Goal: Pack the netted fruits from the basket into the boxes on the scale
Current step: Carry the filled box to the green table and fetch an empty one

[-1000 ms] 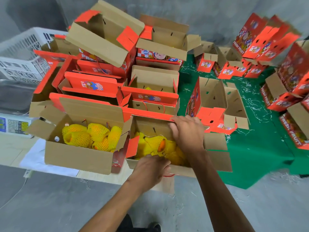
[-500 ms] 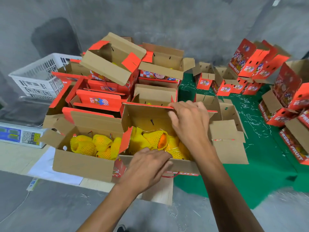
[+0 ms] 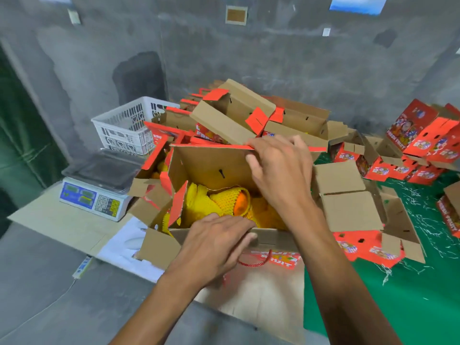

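Cardboard bends under the right hand (image 3: 280,170), whose curled fingers hook over the top edge of the tall back flap (image 3: 211,168) of the open box (image 3: 268,239), thumb on the inner face. Just below those fingers the netted fruits (image 3: 224,202) lie packed in yellow foam mesh, one orange skin showing through. The left hand (image 3: 216,241) rests on the near wall of the box, fingers fairly straight and pressing the rim, the tips just short of the fruit; it grips nothing that I can see.

The step looks like closing this filled box. To do it well, the left hand should keep the near wall steady while the right brings the flap down evenly, so the nets are not pinched in the fold.

Beyond the right fingers, more red-and-brown boxes (image 3: 234,115) are stacked open. Left of the left hand stand the scale (image 3: 92,197) and, behind it, a white basket (image 3: 124,125). Green cloth (image 3: 398,290) covers the surface to the right; a grey wall (image 3: 273,53) rises behind.
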A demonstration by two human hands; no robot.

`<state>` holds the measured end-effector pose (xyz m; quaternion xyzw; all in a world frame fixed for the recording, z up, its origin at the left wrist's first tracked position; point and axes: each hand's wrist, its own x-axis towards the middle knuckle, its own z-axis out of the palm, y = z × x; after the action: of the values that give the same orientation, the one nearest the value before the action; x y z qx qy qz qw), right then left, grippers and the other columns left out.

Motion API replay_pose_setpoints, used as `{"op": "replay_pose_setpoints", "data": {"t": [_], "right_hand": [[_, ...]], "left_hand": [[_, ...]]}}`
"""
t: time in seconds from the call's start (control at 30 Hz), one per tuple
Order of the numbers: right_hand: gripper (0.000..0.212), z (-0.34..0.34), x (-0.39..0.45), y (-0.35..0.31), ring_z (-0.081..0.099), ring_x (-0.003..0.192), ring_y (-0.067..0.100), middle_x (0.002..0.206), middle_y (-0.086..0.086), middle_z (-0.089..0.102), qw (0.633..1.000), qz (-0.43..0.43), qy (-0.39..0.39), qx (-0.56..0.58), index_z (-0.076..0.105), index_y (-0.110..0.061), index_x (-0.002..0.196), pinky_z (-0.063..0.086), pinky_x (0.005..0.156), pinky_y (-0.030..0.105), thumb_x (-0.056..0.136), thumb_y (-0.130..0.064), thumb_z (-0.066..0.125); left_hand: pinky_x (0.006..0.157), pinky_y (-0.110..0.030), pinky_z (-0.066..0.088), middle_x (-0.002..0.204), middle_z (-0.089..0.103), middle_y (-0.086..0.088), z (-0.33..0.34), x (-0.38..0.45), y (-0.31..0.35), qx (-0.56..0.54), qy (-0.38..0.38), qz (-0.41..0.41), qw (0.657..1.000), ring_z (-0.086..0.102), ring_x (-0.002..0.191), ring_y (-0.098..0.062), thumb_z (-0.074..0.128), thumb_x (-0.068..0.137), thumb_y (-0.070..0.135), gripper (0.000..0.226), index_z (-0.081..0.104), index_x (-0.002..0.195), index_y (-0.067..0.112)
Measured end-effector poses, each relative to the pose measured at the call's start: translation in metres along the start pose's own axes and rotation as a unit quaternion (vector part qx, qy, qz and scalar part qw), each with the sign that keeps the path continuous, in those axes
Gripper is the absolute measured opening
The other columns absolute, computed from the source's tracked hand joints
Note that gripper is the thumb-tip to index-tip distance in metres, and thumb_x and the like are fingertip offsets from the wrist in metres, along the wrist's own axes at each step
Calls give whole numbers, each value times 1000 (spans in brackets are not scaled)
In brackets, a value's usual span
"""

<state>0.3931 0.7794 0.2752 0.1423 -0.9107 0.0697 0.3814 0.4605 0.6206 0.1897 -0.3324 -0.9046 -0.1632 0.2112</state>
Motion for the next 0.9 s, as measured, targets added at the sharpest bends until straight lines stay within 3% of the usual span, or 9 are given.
{"op": "replay_pose_setpoints", "data": {"t": [0.37, 0.53, 0.9], "right_hand": [[25, 112, 92, -196, 68, 100, 25, 105, 0, 78, 995, -33, -26, 95, 76, -23, 108, 33, 86, 41, 92, -29, 58], [19, 163, 140, -270, 66, 90, 26, 93, -2, 76, 993, -41, -8, 109, 74, -23, 99, 31, 82, 40, 93, -32, 58], [15, 285, 228, -357, 65, 86, 26, 86, 0, 75, 989, -58, -33, 133, 73, -21, 90, 27, 78, 38, 96, -29, 61]], "left_hand": [[68, -34, 44, 90, 70, 10, -76, -86, -206, 56, 11, -54, 997, 63, 82, -14, 54, 104, 35, 17, 69, 102, 27], [71, -36, 43, 91, 69, 8, -109, -110, -299, 79, -11, -71, 994, 61, 84, -18, 49, 106, 34, 21, 67, 103, 25], [85, -40, 45, 96, 70, 11, -115, -120, -468, 49, -23, -145, 988, 63, 92, -15, 50, 106, 32, 19, 68, 103, 27]]}}
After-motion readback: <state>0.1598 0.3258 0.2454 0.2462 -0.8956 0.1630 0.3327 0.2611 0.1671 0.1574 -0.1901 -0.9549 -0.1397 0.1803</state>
